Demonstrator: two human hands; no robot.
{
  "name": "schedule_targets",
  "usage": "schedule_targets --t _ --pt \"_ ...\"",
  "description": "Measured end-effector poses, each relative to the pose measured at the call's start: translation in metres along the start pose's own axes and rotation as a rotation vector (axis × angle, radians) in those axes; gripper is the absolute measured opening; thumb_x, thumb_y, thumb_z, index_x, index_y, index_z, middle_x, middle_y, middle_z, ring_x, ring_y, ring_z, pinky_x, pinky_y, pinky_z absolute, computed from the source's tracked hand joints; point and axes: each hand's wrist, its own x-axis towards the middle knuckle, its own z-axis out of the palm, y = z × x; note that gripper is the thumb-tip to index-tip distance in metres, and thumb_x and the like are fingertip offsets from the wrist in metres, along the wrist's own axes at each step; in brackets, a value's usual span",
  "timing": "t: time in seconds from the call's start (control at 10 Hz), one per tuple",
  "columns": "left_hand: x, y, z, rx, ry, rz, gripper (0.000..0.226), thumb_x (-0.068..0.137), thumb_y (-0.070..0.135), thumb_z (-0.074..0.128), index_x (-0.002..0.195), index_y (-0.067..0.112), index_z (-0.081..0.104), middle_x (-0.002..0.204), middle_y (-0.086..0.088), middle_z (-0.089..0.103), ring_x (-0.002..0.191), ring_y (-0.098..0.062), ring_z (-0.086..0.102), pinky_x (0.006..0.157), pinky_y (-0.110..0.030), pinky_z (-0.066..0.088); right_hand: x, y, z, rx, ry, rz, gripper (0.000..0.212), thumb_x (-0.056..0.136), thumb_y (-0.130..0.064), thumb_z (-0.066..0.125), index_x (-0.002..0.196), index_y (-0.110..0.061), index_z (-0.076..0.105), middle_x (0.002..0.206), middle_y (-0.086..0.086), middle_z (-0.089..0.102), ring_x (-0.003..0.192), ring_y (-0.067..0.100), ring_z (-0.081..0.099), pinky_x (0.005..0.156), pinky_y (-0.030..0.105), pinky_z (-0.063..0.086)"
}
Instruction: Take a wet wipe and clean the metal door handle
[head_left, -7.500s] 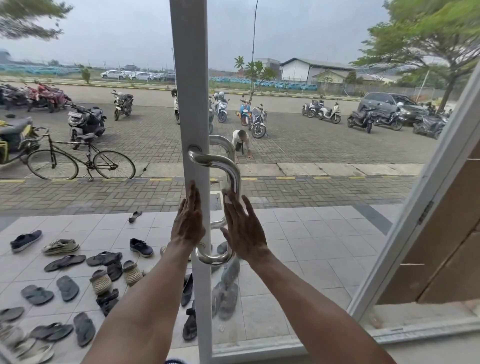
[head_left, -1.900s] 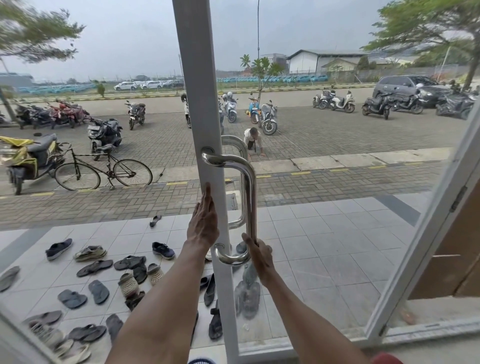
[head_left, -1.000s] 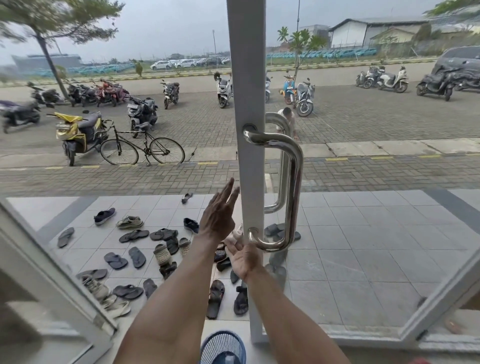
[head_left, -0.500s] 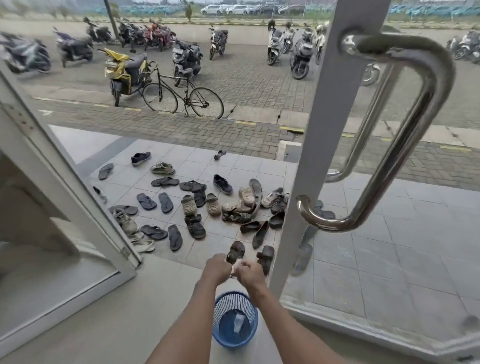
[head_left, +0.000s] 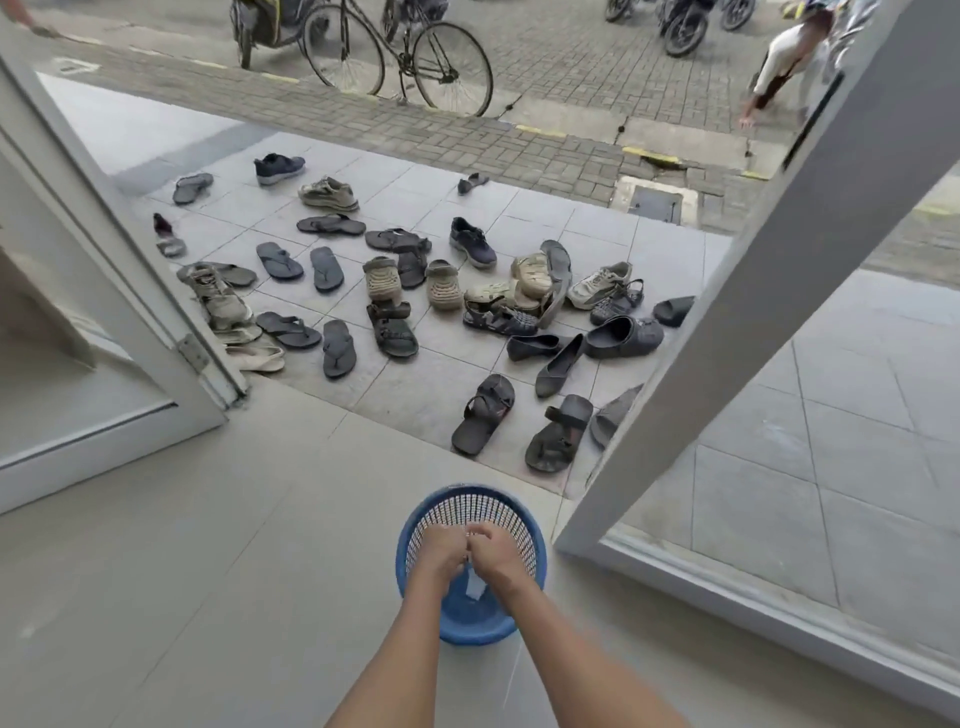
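Far left of the hands: a white door frame (head_left: 130, 291) with a hinge low on it stands well apart from both hands.
Ahead of the hands: a scatter of sandals and shoes (head_left: 415, 301) lies on the outside tiles beyond the threshold, with a bicycle (head_left: 400, 57) further off.
Left hand (head_left: 441, 553): curled over the mouth of the blue basket (head_left: 415, 530), fingers bent and pressed against the other hand; what it grips is mostly hidden.
Wet wipe (head_left: 475, 587): a small pale piece shows just below the two hands, inside the basket; it looks like a wipe or its wrapper, though it is too small to be sure.
Right hand (head_left: 496, 551): also closed, touching the left, apparently pinching the same pale piece.
Right of the hands: the open glass door (head_left: 779, 270) leans across the view; the metal door handle is out of sight, above the frame edge.
Step in hand: probably tearing open or pulling free a wipe over the basket.
Doing it well: hold the waste low over the basket so it drops inside, keep the clean wipe pinched in one hand, unfold it fully, then rise to the handle.
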Motion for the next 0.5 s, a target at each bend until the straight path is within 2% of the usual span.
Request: schedule_targets --t 0.1,0.2,0.3,0.4,0.5 --pt "0.061 -0.045 0.015 -0.058 0.055 0.001 0.018 0.091 0.008 0.051 0.081 0.000 0.065 0.071 -0.013 0.066 0.067 -0.024 0.059 0.057 -0.034 0.048 0.036 0.039 0.016 -0.065 -0.058 0.042 0.032 0.087 -0.008 0.045 0.103 0.001 0.071 0.099 0.013 0.069 0.087 0.021 0.058 0.073 0.033 0.048" --pt "0.107 -0.077 0.026 -0.080 0.105 0.012 0.017 0.092 0.006 0.045 0.084 0.001 0.059 0.077 -0.013 0.061 0.073 -0.026 0.059 0.063 -0.034 0.048 0.071 0.075 0.029 -0.045 -0.072 0.086 0.034 0.098 -0.004 0.040 0.122 0.009 0.061 0.115 0.020 0.065 0.094 0.020 0.054 0.073 0.028 0.045" --pt "0.147 -0.103 0.029 -0.094 0.115 -0.037 0.021 0.090 0.013 0.051 0.098 -0.002 0.064 0.096 -0.018 0.069 0.093 -0.032 0.066 0.087 -0.045 0.058 0.089 0.094 0.040 -0.089 -0.102 0.080 0.036 0.098 -0.006 0.038 0.124 0.005 0.060 0.126 0.020 0.063 0.097 0.019 0.054 0.079 0.032 0.047" --pt "0.170 -0.115 0.029 -0.062 0.131 -0.017 0.035 0.088 0.023 0.053 0.108 -0.002 0.065 0.106 -0.019 0.069 0.097 -0.034 0.065 0.091 -0.047 0.056 0.093 0.102 0.043 -0.065 -0.149 0.103 0.038 0.100 -0.011 0.033 0.130 0.000 0.054 0.117 0.011 0.061 0.091 0.017 0.055 0.067 0.024 0.049" --pt "0.140 -0.099 0.027 -0.062 0.144 -0.029 0.030 0.097 0.023 0.048 0.106 -0.002 0.062 0.107 -0.018 0.066 0.097 -0.033 0.063 0.083 -0.041 0.056 0.086 0.095 0.040 -0.009 -0.161 0.139 0.035 0.100 -0.012 0.035 0.125 -0.001 0.056 0.108 0.010 0.063 0.088 0.015 0.058 0.072 0.026 0.051"
